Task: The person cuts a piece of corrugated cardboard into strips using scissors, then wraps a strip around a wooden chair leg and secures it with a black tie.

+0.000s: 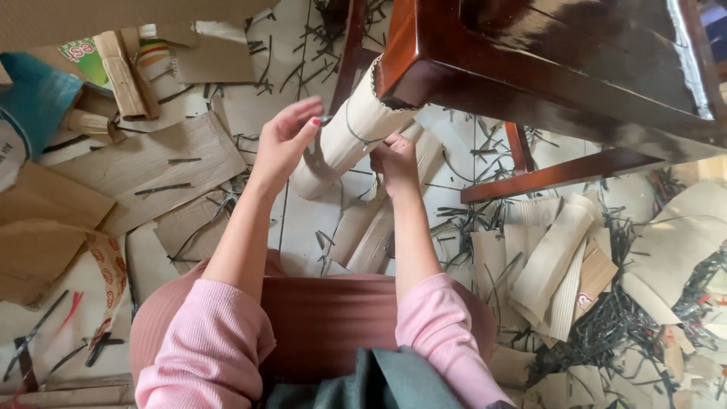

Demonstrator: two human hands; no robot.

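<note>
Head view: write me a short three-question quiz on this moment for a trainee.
1. True or false: both hands touch the cardboard wrap around the leg of the wooden chair.
2. Which hand pinches the dark strap? A) left hand B) right hand
3. What lies scattered on the floor around the person?

Key:
1. True.
2. A; its fingertips hold the strap's end at the upper part of the wrap.
3. Cardboard pieces and many thin dark strips.
</note>
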